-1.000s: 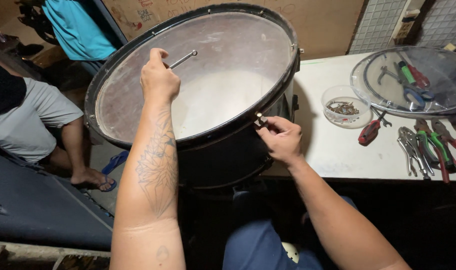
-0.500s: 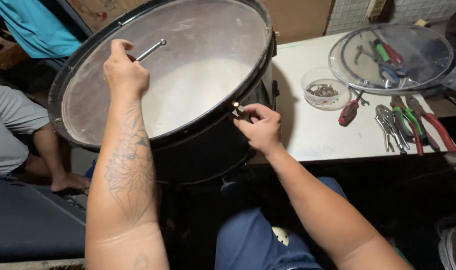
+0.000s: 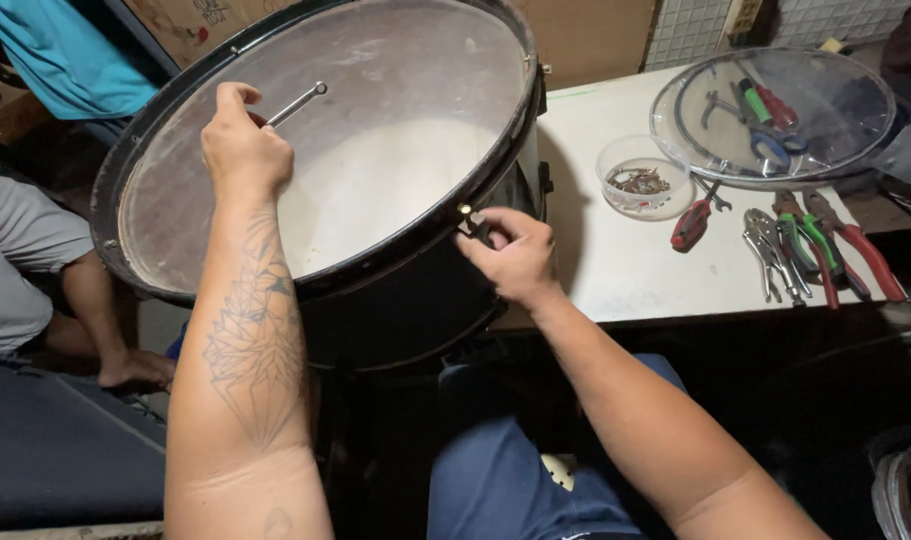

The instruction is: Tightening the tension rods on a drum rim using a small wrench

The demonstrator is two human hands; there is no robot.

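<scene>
A large black bass drum (image 3: 396, 300) with a worn whitish head (image 3: 376, 170) leans tilted against a white table. My left hand (image 3: 241, 150) is raised over the drumhead and grips a thin metal wrench (image 3: 298, 103) that sticks out up and to the right. My right hand (image 3: 511, 255) pinches a small brass tension bolt (image 3: 467, 211) at the near right edge of the black hoop.
The white table (image 3: 626, 270) carries a clear bowl of small metal parts (image 3: 641, 185), a red-handled screwdriver (image 3: 693, 224), several pliers (image 3: 806, 250) and a clear round drumhead (image 3: 776, 110) lying over more tools. A seated person's leg and foot (image 3: 106, 340) are at the left.
The view has shifted, so the drum and table sit further right and lower in frame. Both hands keep their grips; the right hand has stayed at the hoop's bolt.
</scene>
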